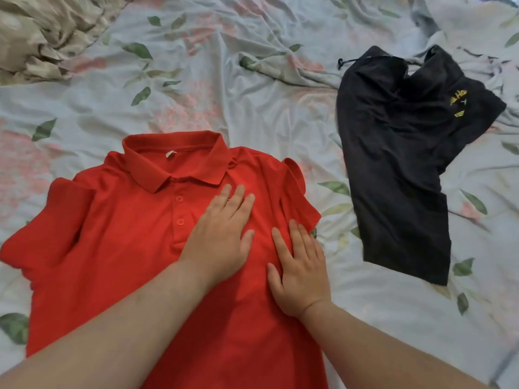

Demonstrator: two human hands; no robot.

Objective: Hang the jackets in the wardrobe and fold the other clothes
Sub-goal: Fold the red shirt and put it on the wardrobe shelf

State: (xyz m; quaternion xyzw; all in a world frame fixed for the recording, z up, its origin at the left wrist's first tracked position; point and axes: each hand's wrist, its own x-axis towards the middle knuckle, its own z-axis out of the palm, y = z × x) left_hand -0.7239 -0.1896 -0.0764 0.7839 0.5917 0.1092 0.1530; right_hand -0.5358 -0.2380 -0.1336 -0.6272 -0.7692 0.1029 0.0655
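Step in hand, as we judge it: smoothing the red short-sleeved polo shirt (118,248) before the first fold.

Position: the shirt lies face up on the pale floral bedsheet (252,102), collar (168,161) away from us, hem running out of view at the bottom edge.

Hands: both are released and flat, grasping nothing.
- The left hand (222,237) presses palm-down on the chest just beside the button placket (179,209).
- The right hand (302,276) presses beside it, nearer the shirt's right-hand edge, fingertips close to the rumpled sleeve (297,197) on that side.

Notes for doing this well:
- We should sweep outward from the placket toward the side seam so wrinkles leave at the edge rather than bunch under the palms.
- The sheet underneath is creased and soft. Light, even pressure seems wise, or the sheet will drag along with the shirt.
- The right-hand sleeve wants flattening before it is turned in. The far sleeve (56,220) on our left looks bunched too and needs the same.
- We should keep the collar square and the placket straight, as both serve as the centre line for symmetrical folds.

Elsewhere: a pair of black drawstring shorts with yellow lettering (398,164) lies unfolded well to the right, apart from the shirt, and a crumpled beige blanket (42,37) sits at the far left corner. No jacket or wardrobe is in view.
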